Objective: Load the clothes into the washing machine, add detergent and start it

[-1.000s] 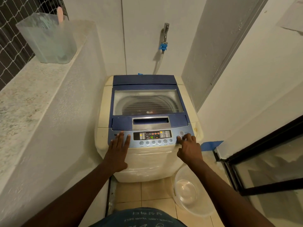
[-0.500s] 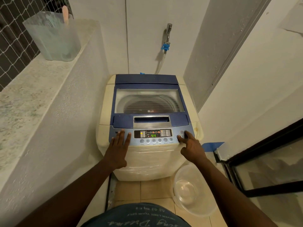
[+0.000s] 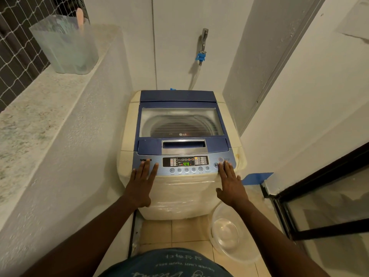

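A cream top-loading washing machine with a blue lid stands against the back wall, lid down. Through the clear lid window I see the drum; its contents are not discernible. The control panel is lit and its green display reads 44. My left hand lies flat, fingers spread, on the panel's left end. My right hand is flat and spread at the panel's right end, fingertips beside the start and power buttons. Neither hand holds anything.
A frosted plastic container with a pink stick stands on the stone ledge at left. A tap with a blue fitting is on the back wall. A clear plastic basin lies on the floor at right, near a black-framed glass door.
My right hand opened from a pressing, bent-finger pose to flat and spread. The display went from 4 to 44. My left hand has stayed in place.
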